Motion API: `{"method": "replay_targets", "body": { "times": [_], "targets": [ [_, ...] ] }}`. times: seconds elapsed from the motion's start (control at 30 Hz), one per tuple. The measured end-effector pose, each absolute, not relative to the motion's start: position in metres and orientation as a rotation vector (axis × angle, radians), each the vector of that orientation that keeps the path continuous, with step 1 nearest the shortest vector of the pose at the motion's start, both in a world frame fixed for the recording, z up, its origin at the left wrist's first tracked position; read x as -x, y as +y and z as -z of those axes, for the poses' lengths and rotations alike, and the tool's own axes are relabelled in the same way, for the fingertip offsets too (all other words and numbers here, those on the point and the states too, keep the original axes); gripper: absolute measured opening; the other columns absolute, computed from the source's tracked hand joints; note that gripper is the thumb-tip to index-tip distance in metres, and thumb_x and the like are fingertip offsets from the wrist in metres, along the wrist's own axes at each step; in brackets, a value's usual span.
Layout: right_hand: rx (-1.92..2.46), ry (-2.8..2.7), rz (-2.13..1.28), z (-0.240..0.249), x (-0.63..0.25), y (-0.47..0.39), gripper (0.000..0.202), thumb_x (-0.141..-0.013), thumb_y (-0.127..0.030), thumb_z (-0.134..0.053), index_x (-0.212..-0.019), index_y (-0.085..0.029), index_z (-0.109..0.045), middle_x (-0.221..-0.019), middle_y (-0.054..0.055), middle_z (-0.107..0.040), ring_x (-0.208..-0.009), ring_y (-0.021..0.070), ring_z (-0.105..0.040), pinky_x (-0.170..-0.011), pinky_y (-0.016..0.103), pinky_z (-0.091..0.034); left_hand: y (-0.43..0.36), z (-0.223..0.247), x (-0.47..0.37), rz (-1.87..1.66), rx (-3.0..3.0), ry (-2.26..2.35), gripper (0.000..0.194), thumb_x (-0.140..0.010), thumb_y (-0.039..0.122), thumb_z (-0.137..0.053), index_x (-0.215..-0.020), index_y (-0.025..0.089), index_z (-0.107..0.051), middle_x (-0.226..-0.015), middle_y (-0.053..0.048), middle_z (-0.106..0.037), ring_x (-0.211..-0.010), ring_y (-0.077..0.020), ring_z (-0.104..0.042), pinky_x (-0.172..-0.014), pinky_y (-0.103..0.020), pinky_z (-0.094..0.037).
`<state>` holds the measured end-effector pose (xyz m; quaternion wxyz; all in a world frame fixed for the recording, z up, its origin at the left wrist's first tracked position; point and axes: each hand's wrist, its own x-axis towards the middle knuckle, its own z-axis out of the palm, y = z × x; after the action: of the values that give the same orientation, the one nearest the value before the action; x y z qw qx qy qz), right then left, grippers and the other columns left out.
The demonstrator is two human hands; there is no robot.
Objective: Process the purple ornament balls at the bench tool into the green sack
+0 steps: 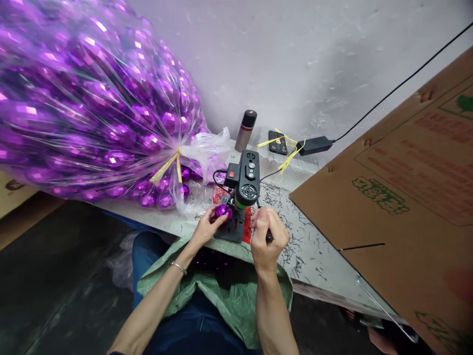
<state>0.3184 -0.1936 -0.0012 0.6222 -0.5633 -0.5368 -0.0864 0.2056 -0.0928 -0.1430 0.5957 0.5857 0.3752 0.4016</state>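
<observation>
Between the fingertips of my left hand is a shiny purple faceted bauble, beside the head of a small black bench drill press. My right hand is wrapped in a fist around the press's lever handle, whose black end pokes out of the fist. The press's dark slotted base rests at the table's front edge. Whether the bauble touches the tool tip is hidden. Below, a green woven sack lies open across my lap with dark purple baubles inside.
A huge clear bag of purple baubles, tied with yellow ribbon, fills the left. Behind the press are a bottle, a phone-like black slab and a power adapter. Black shavings litter the white table. A cardboard box stands right.
</observation>
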Motion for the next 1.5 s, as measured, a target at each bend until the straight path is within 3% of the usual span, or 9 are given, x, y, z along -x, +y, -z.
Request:
{"method": "replay_targets", "body": {
  "times": [0.13,0.37,0.77,1.0,1.5],
  "targets": [
    [1.293,-1.252,0.207,0.006,-0.319,-0.195,0.031,-0.099,-0.016,-0.046,-0.068,-0.021,-0.048,-0.066,-0.002,-0.05,-0.063,0.0109,-0.051,-0.061,0.027,-0.04,-0.093,0.143,-0.205,-0.922,-1.843,0.961,0.056,-0.078,0.051,-0.08,-0.123,0.022,-0.066,-0.121,-0.011,-0.071,-0.118,-0.0315,-0.063,-0.108,-0.051,-0.045],
    [1.268,-1.279,0.222,0.01,-0.32,-0.197,0.029,-0.098,-0.013,-0.046,-0.07,-0.021,-0.052,-0.069,-0.001,-0.055,-0.066,0.0117,-0.054,-0.062,0.027,-0.043,-0.096,0.142,-0.206,-0.94,-2.196,0.957,0.05,-0.087,0.048,-0.072,-0.127,0.02,-0.061,-0.108,-0.01,-0.071,-0.103,-0.0289,-0.066,-0.093,-0.045,-0.052],
    [1.28,-1.369,0.321,0.014,-0.32,-0.2,0.023,-0.094,-0.006,-0.046,-0.077,-0.02,-0.053,-0.069,-0.001,-0.056,-0.064,0.0114,-0.055,-0.059,0.025,-0.043,-0.104,0.154,-0.225,-1.06,-2.09,0.9,0.051,-0.088,0.038,-0.071,-0.133,0.021,-0.058,-0.128,-0.012,-0.067,-0.12,-0.0287,-0.064,-0.102,-0.045,-0.053],
    [1.258,-1.383,0.39,0.048,-0.32,-0.201,0.025,-0.096,-0.008,-0.042,-0.076,-0.022,-0.049,-0.071,0.0,-0.057,-0.064,0.0112,-0.055,-0.057,0.024,-0.043,-0.103,0.16,-0.223,-1.092,-2.063,0.829,0.051,-0.09,0.038,-0.069,-0.136,0.02,-0.055,-0.131,-0.013,-0.067,-0.124,-0.0287,-0.063,-0.105,-0.046,-0.052],
    [1.148,-1.242,0.469,0.09,-0.318,-0.187,0.03,-0.101,-0.019,-0.038,-0.073,-0.021,-0.047,-0.071,-0.002,-0.055,-0.064,0.012,-0.056,-0.071,0.032,-0.05,-0.101,0.16,-0.224,-1.069,-2.047,0.825,0.052,-0.088,0.038,-0.072,-0.134,0.021,-0.057,-0.129,-0.013,-0.068,-0.123,-0.0289,-0.064,-0.105,-0.048,-0.051]
  ]
}}
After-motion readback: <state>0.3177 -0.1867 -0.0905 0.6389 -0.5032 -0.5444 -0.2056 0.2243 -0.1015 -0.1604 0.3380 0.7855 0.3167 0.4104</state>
